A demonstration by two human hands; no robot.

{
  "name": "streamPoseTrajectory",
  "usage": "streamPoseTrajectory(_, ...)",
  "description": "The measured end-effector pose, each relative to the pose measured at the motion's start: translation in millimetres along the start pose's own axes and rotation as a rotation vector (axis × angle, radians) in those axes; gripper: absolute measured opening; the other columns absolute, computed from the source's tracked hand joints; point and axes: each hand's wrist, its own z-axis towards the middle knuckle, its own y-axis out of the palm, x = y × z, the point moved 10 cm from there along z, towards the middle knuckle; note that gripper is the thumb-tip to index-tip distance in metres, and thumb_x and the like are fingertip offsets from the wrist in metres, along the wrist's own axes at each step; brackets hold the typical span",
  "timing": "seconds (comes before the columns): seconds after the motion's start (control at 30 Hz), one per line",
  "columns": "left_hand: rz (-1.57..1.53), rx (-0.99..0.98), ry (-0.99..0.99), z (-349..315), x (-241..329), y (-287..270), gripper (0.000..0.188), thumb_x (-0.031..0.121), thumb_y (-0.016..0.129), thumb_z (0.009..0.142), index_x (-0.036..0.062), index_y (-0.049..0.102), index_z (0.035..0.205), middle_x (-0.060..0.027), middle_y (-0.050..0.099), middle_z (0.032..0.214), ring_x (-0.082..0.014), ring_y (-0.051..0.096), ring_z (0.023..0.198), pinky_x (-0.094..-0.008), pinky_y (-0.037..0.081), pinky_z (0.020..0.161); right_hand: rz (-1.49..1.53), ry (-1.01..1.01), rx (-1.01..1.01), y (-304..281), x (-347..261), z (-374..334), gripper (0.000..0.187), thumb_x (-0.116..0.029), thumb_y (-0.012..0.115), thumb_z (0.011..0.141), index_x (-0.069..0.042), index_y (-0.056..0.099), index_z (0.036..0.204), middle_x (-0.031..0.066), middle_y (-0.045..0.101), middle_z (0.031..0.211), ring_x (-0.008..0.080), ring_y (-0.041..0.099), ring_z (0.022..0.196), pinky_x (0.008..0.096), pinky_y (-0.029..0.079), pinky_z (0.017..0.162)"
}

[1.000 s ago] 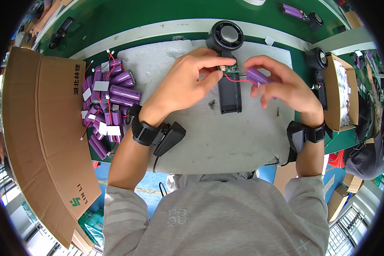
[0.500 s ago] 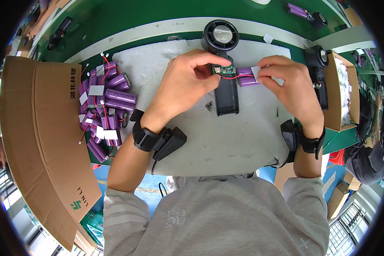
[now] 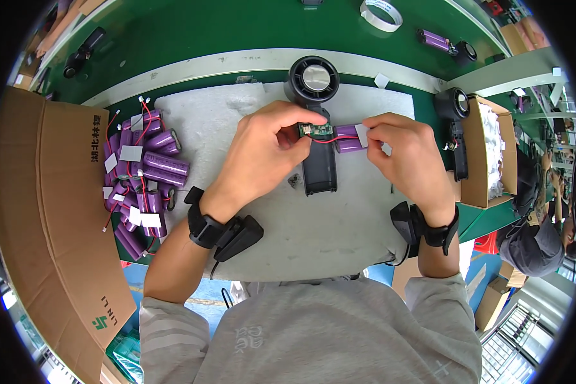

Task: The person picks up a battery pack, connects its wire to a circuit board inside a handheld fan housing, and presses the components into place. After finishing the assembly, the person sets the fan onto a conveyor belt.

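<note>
A black handheld fan with a round head (image 3: pixel 313 78) lies on the mat, its handle casing (image 3: pixel 319 173) opened and pointing toward me. At the top of the handle is a small green circuit board (image 3: pixel 320 130). My left hand (image 3: pixel 267 153) pinches the board by its edges between thumb and forefinger. To the right, a purple battery pack (image 3: pixel 347 139) with a white pad (image 3: pixel 363 135) is joined to the board by a red wire (image 3: pixel 324 141). The fingers of my right hand (image 3: pixel 406 150) are closed on the pack's padded end.
Purple battery packs (image 3: pixel 148 166) with wires are heaped on the left beside a big cardboard box (image 3: pixel 51 205). Another fan (image 3: pixel 453 105) and a carton of white pieces (image 3: pixel 509 153) stand on the right. A tape roll (image 3: pixel 381 16) lies beyond the white rail (image 3: pixel 224 62).
The whole view has shifted, so the scene sits lower and further left. Both hands keep nearly the same hold on the board and the battery pack.
</note>
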Motion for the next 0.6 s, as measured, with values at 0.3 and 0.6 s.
streamPoseTrajectory(0.3,-0.005,-0.008,0.01,0.8,-1.9,1.3,0.03,-0.004,0.064,0.078,0.0071,0.07,0.105,-0.0069,0.065,0.095,-0.014,0.059,0.071,-0.0261,0.051,0.067,0.051,-0.027,-0.017,-3.8,-2.8,2.1,0.011,-0.002,0.074,0.073,0.003,0.068,0.082,0.0133,0.071,0.098,0.0305,0.068,0.077,0.0342,0.056,0.066)
streamPoseTrajectory(0.6,0.014,-0.017,0.008,1.1,0.5,3.5,0.03,-0.003,0.064,0.079,0.0071,0.069,0.106,-0.0072,0.065,0.095,-0.0148,0.06,0.071,-0.0269,0.051,0.068,0.034,0.003,-0.051,-3.9,-2.6,0.1,0.01,-0.001,0.073,0.074,0.002,0.069,0.083,0.0137,0.071,0.102,0.0312,0.068,0.081,0.0353,0.056,0.07)
